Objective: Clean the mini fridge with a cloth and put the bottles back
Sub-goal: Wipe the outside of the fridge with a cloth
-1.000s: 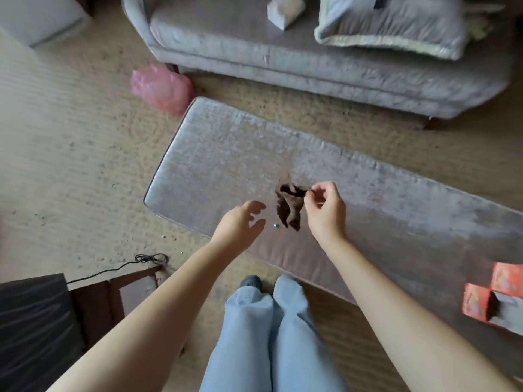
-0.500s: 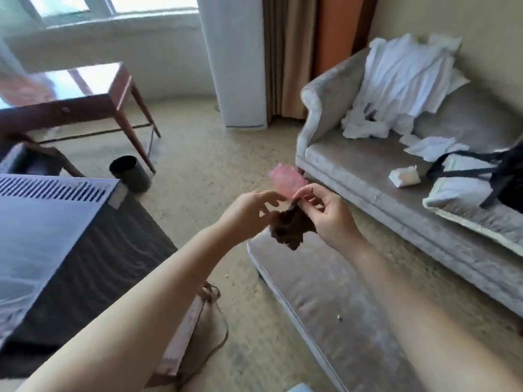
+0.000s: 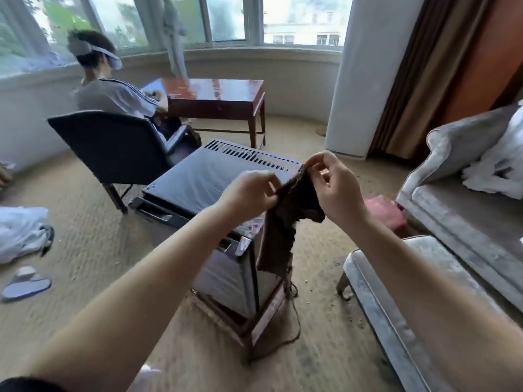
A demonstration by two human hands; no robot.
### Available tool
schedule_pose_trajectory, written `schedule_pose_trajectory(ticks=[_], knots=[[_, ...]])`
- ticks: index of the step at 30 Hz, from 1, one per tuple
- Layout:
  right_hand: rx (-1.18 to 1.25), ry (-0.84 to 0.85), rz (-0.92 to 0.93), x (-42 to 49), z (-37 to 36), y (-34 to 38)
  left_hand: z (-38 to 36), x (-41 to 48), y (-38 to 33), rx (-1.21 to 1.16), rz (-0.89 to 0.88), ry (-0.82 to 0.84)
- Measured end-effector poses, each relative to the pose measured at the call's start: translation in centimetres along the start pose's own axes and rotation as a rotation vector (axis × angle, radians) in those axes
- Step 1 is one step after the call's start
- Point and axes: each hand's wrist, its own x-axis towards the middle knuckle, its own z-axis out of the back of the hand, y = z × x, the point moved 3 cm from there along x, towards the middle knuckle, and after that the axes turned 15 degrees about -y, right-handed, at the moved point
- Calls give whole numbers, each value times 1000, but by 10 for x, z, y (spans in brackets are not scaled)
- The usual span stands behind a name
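A dark brown cloth (image 3: pixel 283 222) hangs stretched between my two hands in front of me. My left hand (image 3: pixel 250 192) pinches its left top edge and my right hand (image 3: pixel 334 185) pinches its right top corner. Below and behind the cloth stands the black mini fridge (image 3: pixel 203 182), with a vented top, on a low wooden stand (image 3: pixel 254 326). Its front is turned away to the left, so I cannot tell whether the door is open. No bottles are in view.
A grey bench (image 3: pixel 396 301) lies at the right, a grey sofa (image 3: pixel 467 216) with white laundry behind it. A person sits in a dark chair (image 3: pixel 113 148) beside a wooden table (image 3: pixel 215 97). A pink bag (image 3: pixel 386 210), a slipper (image 3: pixel 27 282) and a cord lie on the carpet.
My view has swung up from the bench to the fridge. My right hand lifted the cloth off the bench, my left hand joined it, and both now spread it out.
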Motion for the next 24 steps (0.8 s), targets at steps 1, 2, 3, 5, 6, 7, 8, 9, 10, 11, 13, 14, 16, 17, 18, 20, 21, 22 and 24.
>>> schedule_pose_trajectory(ticks=[1,2,3,5,6,7,8,9,10,11,13,14,16,17,18,20,21,22,24], knots=[[-7,-18,25,-2,-11,15,21,-2,12,-3,17,-37],[-17,-32,51,-4,-21,29,39,-4,22,-1,27,-64],[-32,-36,76,-4,-30,39,55,-5,32,-1,29,-79],[-60,-10,121,-2,-44,55,81,-6,47,9,17,-83],[-63,19,134,1,-49,60,92,-4,52,20,-2,-81],[-68,54,144,4,-53,64,102,-2,57,29,-29,-82],[-81,93,166,8,-57,67,111,1,61,38,-57,-88],[-105,133,200,12,-62,69,118,4,65,48,-79,-97],[-136,170,240,16,-67,70,124,8,69,56,-92,-106],[-168,196,282,22,-71,70,127,13,75,58,-96,-115],[-211,216,352,36,-81,69,128,26,83,36,-88,-120],[-221,207,370,44,-86,67,127,33,86,9,-72,-117],[-242,160,334,62,-99,59,124,49,95,-113,34,-90],[-252,135,292,70,-106,55,121,57,100,-208,120,-61],[-250,111,261,77,-114,52,117,65,105,-301,210,-26],[-235,83,237,88,-131,48,107,82,114,-398,334,37],[-226,72,227,94,-140,47,102,91,121,-388,354,46],[-216,64,218,99,-148,45,97,99,126,-359,350,54],[-200,64,215,113,-163,41,89,112,138,-268,315,64]])
